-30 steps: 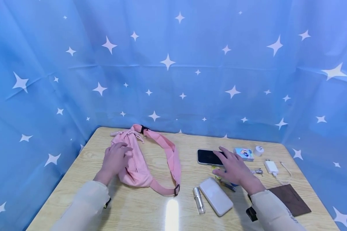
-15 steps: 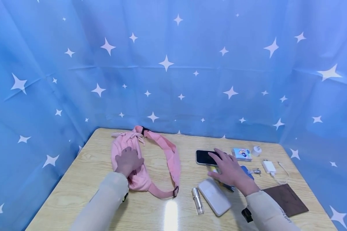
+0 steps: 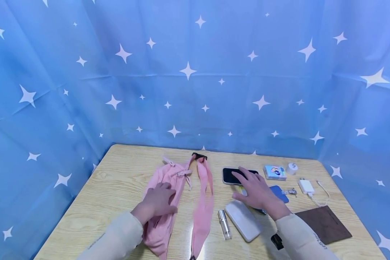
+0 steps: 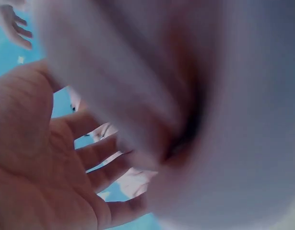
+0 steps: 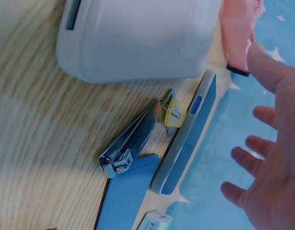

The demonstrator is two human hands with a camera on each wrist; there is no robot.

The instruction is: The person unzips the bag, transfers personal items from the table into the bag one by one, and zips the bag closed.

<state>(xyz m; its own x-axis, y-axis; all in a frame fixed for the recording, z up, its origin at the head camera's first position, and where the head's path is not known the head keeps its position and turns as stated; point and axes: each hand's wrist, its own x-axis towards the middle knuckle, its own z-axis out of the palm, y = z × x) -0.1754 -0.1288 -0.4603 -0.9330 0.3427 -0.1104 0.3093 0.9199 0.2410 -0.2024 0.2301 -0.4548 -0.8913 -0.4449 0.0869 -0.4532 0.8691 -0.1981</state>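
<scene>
My left hand [image 3: 157,200] grips the pink waist bag [image 3: 157,240] on the table's left side, fingers over its top and thumb towards the strap. In the left wrist view, blurred pink cloth [image 4: 104,81] fills the middle, with the fingers along its far side; part of the grip is hidden. The bag's pink strap [image 3: 202,213] trails to its right. My right hand [image 3: 256,193] hovers with spread fingers over the near edge of a black-screened phone [image 3: 230,176]. Below that palm, in the right wrist view, lie a nail clipper [image 5: 133,136] and a yellow tag [image 5: 176,114].
Nearer the front lie a silver spray tube [image 3: 224,224] and a pale rounded case [image 3: 243,221]. At right are a small blue box [image 3: 275,172], a white plug [image 3: 291,168], a charger with cable [image 3: 306,186], a blue card [image 3: 278,194] and a brown pouch [image 3: 325,224].
My left hand has taken hold of the pink waist bag and drawn it right and towards me, pulling the strap narrower. My right hand has shifted slightly left, still over the phone.
</scene>
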